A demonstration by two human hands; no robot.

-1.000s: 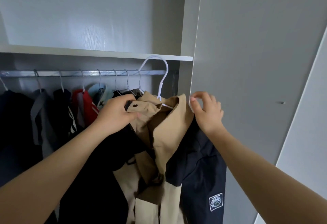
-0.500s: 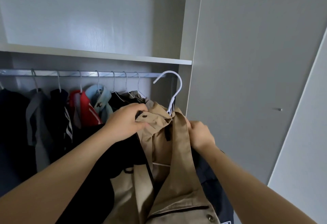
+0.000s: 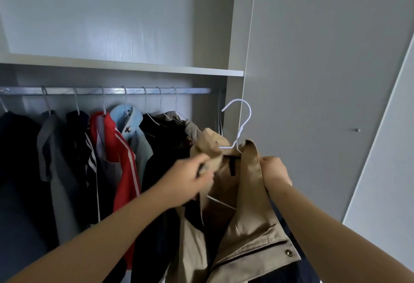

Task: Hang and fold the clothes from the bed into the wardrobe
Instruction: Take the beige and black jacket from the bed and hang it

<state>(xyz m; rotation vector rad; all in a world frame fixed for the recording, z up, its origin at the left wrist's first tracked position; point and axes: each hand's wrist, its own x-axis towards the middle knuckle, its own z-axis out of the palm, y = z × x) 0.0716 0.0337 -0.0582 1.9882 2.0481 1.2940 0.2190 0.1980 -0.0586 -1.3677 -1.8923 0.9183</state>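
A tan jacket [image 3: 244,222] with dark navy panels sits on a white wire hanger [image 3: 240,123], held up in front of the open wardrobe. My left hand [image 3: 192,177] grips the jacket's left collar edge. My right hand [image 3: 274,170] pinches the right collar and shoulder. The hanger's hook is free in the air, below and to the right of the metal rail [image 3: 107,90]. The hanger's lower bar shows inside the open jacket front.
Several garments hang on the rail: dark, grey, red with white stripes [image 3: 121,155], light blue, black. A white shelf [image 3: 125,68] runs above the rail. The open wardrobe door [image 3: 313,81] stands at the right, close to the hanger hook.
The jacket and hanger have come down from the rail and shifted right toward the door. Both hands dropped lower, and the jacket front has swung open toward me.
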